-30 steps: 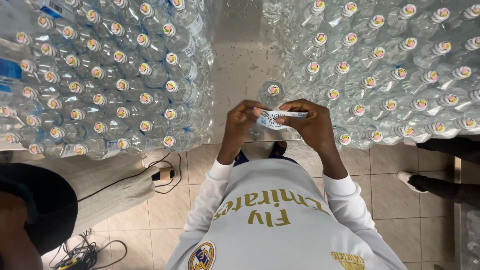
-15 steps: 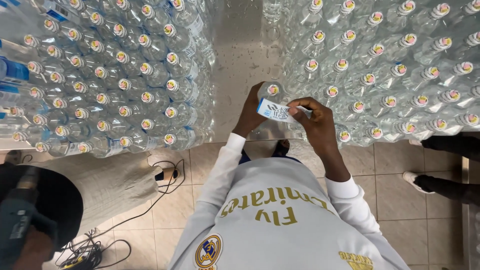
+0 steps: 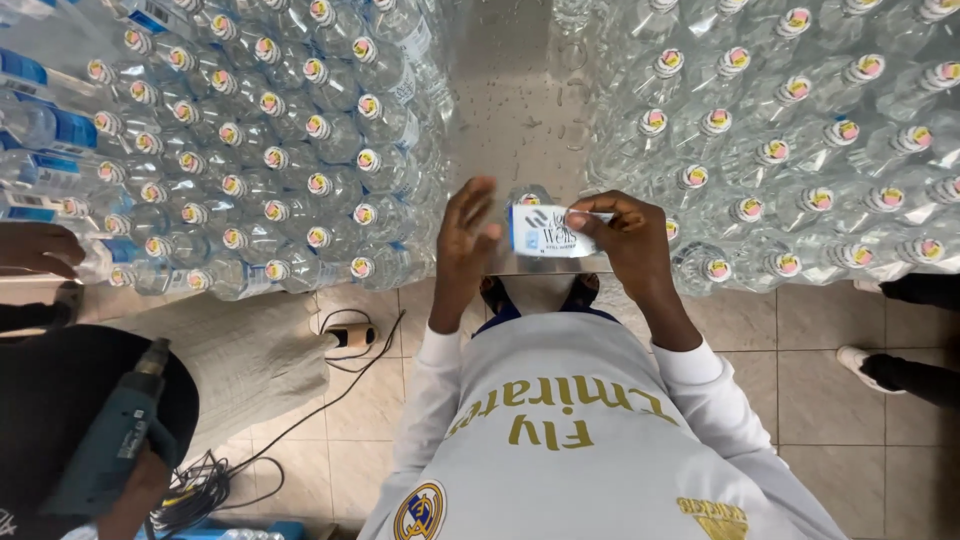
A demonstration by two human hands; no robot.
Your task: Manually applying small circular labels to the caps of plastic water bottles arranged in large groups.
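Note:
My right hand (image 3: 628, 238) pinches a white and blue paper label (image 3: 545, 231) and holds it against a clear plastic bottle (image 3: 527, 200) standing at the near edge of the steel table (image 3: 520, 110). My left hand (image 3: 462, 240) is flat and open with fingers spread, next to the left end of the label, holding nothing. Most of the bottle is hidden behind the label and my hands.
Dense groups of capped clear bottles stand to the left (image 3: 260, 150) and right (image 3: 780, 140) of the bare strip of table. A person at lower left holds a blue heat gun (image 3: 110, 440); cables (image 3: 215, 475) lie on the tiled floor. Another person's shoe (image 3: 862, 362) is at right.
My left hand let go of the bottle and opened beside the label. The label is now spread wider against the bottle. The person at left raised the heat gun into view.

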